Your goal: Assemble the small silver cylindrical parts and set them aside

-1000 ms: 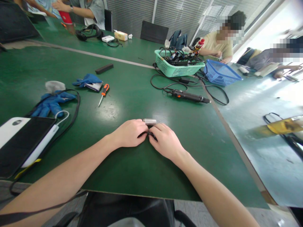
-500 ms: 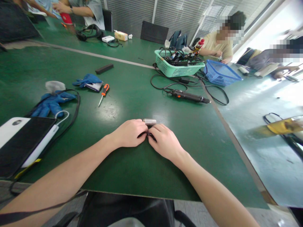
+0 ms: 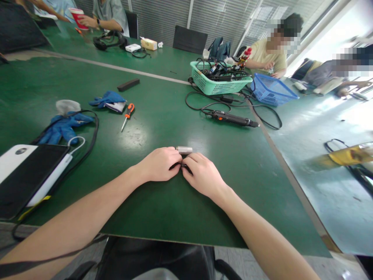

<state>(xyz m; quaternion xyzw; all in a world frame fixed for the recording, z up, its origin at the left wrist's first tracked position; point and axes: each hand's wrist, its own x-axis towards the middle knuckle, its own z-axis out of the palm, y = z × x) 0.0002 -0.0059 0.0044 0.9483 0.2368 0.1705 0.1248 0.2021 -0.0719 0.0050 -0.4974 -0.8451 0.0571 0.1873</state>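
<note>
My left hand (image 3: pixel 159 164) and my right hand (image 3: pixel 202 174) rest together on the green table (image 3: pixel 175 202), fingers curled and pinched on a small dark part (image 3: pixel 183 166) between them. Most of that part is hidden by the fingers. A short silver cylinder (image 3: pixel 184 149) lies on the table just beyond my fingertips, touching or nearly touching them.
An orange-handled screwdriver (image 3: pixel 127 115), blue gloves (image 3: pixel 64 126) and a black tablet on a white power bank (image 3: pixel 27 175) lie to the left. An electric screwdriver with cable (image 3: pixel 233 119), a green basket (image 3: pixel 218 79) and a blue basket (image 3: pixel 272 91) sit farther right. Other people sit at the far side.
My hands have stayed still. A person at the far left has lifted a red cup.
</note>
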